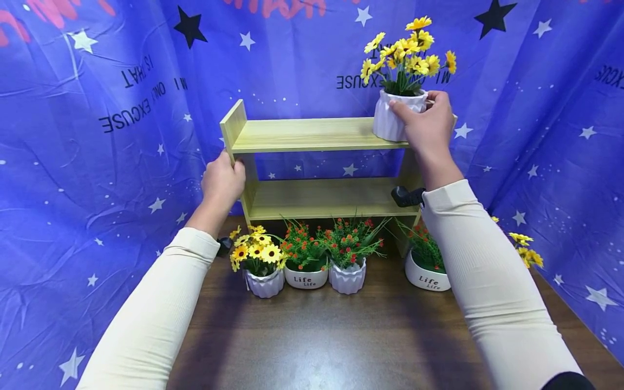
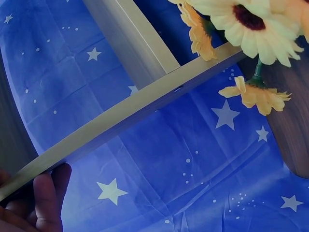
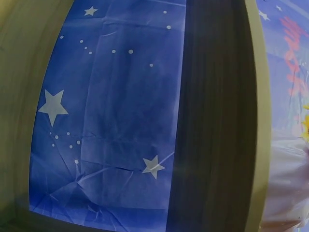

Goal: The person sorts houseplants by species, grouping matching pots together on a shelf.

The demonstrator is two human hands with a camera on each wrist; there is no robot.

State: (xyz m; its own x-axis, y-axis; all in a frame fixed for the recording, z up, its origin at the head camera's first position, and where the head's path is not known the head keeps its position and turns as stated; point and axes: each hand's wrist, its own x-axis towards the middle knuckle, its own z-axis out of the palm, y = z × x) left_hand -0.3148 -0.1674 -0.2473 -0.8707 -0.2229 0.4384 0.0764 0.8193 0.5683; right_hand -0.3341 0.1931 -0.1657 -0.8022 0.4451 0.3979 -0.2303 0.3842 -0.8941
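White fluted pot [image 1: 390,120] at the right end of the upper shelf, base over the board; full contact cannot be told. Glossy sides, vertical folds, a bunch of yellow daisy-like flowers [image 1: 409,50] standing well above the rim, dark green leaves low at the stems. Right hand [image 1: 431,127] grasps it near the rim, thumb across the front, other fingers partly hidden behind.

Left hand [image 1: 223,177] clasps the edge of the left side panel of the pale wooden rack [image 1: 302,132]; left wrist view shows fingers wrapped at the panel edge. Rack has two boards, the lower beneath the upper.

Containers in front of the rack, on the dark brown table [image 1: 322,336], left to right: small fluted pot [image 1: 265,285], white, yellow flowers with dark centres; oval "Life" pot [image 1: 306,279], white, small red blooms in green; second fluted pot [image 1: 347,280], red blooms, long grassy blades. Set apart to the right, another white "Life" tub [image 1: 427,279], red blooms, partly behind the right sleeve [image 1: 492,271]. Beyond that sleeve, more yellow blossoms [image 1: 528,252], their container hidden.
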